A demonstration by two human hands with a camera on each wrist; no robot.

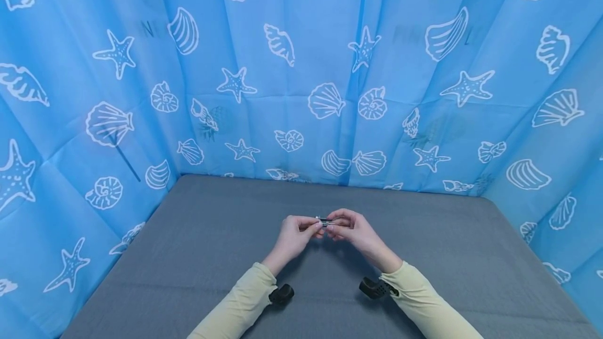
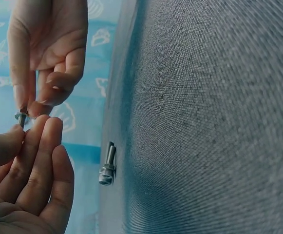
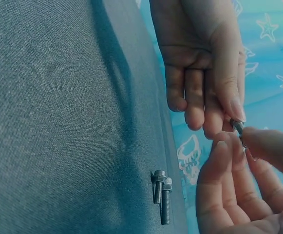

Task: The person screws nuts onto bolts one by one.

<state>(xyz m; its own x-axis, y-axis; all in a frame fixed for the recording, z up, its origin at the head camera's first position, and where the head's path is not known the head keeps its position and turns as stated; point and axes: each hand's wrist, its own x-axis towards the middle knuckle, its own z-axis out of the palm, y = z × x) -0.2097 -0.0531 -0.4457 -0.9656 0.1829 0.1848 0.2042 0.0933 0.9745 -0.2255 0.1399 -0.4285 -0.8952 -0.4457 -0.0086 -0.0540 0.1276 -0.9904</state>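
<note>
Between the fingertips of both hands is a small metal bolt with a wider ring-like part round it; the fingers hide much of it. My left hand pinches one end between thumb and forefinger, its other fingers loosely extended in the left wrist view. From the other side my right hand pinches the opposite end with thumb and fingers. Beyond the hands, two metal bolts lie side by side on the grey table, each with a hexagonal piece near its head. They are partly hidden by the fingers in the head view.
A grey cloth-covered table spreads under the hands. Blue curtains with white shells and starfish stand along its back and sides. Black wrist devices sit at both pale yellow sleeves.
</note>
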